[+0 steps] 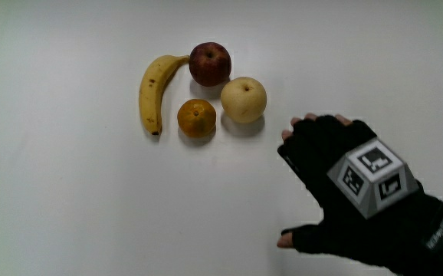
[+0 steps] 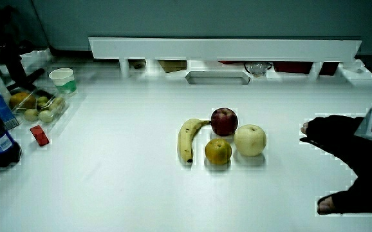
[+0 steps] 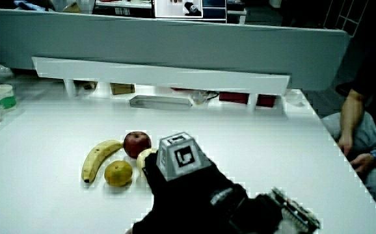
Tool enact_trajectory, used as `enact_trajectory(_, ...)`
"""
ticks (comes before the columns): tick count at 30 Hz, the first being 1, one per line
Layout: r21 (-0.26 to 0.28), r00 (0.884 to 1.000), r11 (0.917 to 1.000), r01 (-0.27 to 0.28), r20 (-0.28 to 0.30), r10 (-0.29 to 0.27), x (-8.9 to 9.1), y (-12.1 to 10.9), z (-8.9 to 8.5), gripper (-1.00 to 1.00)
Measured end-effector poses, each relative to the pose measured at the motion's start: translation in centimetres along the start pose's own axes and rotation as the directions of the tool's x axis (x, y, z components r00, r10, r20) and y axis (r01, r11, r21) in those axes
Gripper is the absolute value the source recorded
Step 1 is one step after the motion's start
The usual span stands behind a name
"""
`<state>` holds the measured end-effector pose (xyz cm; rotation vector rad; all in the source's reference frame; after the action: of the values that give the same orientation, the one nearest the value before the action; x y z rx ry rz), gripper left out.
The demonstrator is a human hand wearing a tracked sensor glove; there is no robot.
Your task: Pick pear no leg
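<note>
White and smooth, the counter (image 1: 68, 215) carries a small cluster of four fruits, and a low white partition (image 2: 224, 48) is seen at its edge farthest from the person in both side views; the hand in the black glove (image 1: 344, 180), with the small patterned cube (image 1: 373, 176) on its back, is held just above the counter beside the cluster and nearer to the person than the fruits; its grip is wide, with fingers (image 1: 307, 126) spread and thumb held apart, and nothing is held in it; the long yellow banana (image 1: 155, 92) is laid curved along the edge of the cluster away from the hand; the round pale yellow pear (image 1: 244, 100) is set at the edge of the cluster closest to the hand, untouched, just beside the fingertips but apart from them; the dark red apple (image 1: 209, 64) is placed touching the pear, farther from the person; the small round orange (image 1: 196, 119) is found between banana and pear; in a side view the pear (image 3: 144, 156) is largely hidden by the glove.
</note>
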<state>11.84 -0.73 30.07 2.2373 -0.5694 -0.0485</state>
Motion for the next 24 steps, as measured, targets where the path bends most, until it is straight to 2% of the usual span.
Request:
enact_trajectory(1, 0.121, 0.995, 0.9911, 0.055, 0.082, -0.065, 0.5, 0.6, -0.2, 0.0)
enact_trajectory(2, 0.025, 0.999, 0.9997, 0.007, 0.031, -0.008, -0.2, 0.4, 1.1, 0.0)
enact_trajectory(3, 0.102, 0.997, 0.9938, 0.044, 0.06, -0.051, 0.7, 1.6, 0.4, 0.0)
enact_trajectory(4, 0.129, 0.992, 0.9867, 0.1, 0.069, -0.109, 1.1, 2.3, 0.2, 0.0)
enact_trajectory(5, 0.125, 0.995, 0.9908, 0.051, 0.074, -0.061, 0.7, 2.4, 1.0, 0.0)
enact_trajectory(6, 0.129, 0.992, 0.9873, 0.093, 0.073, -0.102, 1.2, 3.1, 0.9, 0.0)
enact_trajectory(7, 0.181, 0.985, 0.975, 0.129, 0.094, -0.148, 1.5, 3.8, 0.9, 0.0)
enact_trajectory(8, 0.11, 0.991, 0.9866, 0.121, 0.049, -0.127, 1.6, 4.4, 1.0, 0.0)
enact_trajectory(9, 0.211, 0.984, 0.9695, 0.124, 0.103, -0.148, 1.5, 4.6, 1.5, 0.0)
enact_trajectory(10, 0.136, 0.99, 0.9835, 0.119, 0.061, -0.128, 1.6, 5.2, 1.7, 0.0)
enact_trajectory(11, 0.149, 0.987, 0.9793, 0.137, 0.062, -0.147, 1.9, 5.7, 1.8, 0.0)
enact_trajectory(13, 0.115, 0.987, 0.9823, 0.148, 0.044, -0.154, 2.0, 6.7, 2.3, 0.0)
enact_trajectory(14, 0.079, 0.983, 0.9802, 0.182, 0.019, -0.184, 2.6, 7.7, 2.0, 0.0)
enact_trajectory(15, 0.162, 0.976, 0.9677, 0.193, 0.066, -0.206, 2.6, 8.1, 2.3, 0.0)
enact_trajectory(16, 0.136, 0.978, 0.9716, 0.194, 0.05, -0.202, 2.6, 8.6, 2.6, 0.0)
enact_trajectory(17, 0.145, 0.983, 0.9746, 0.17, 0.046, -0.178, 2.7, 9.1, 2.8, 0.0)
enact_trajectory(18, 0.083, 0.985, 0.9819, 0.17, 0.015, -0.172, 2.9, 9.7, 2.8, 0.0)
enact_trajectory(19, 0.071, 0.983, 0.9801, 0.185, 0.007, -0.186, 3.2, 10.3, 2.8, 0.0)
enact_trajectory(20, 0.013, 0.986, 0.9861, 0.165, -0.031, -0.165, 3.3, 10.8, 2.9, 0.0)
enact_trajectory(23, -0.02, 0.987, 0.9905, 0.136, -0.081, -0.137, 3.6, 11.9, 3.1, 0.0)
enact_trajectory(24, -0.039, 0.985, 0.989, 0.143, -0.094, -0.146, 3.8, 12.4, 3.0, 0.0)
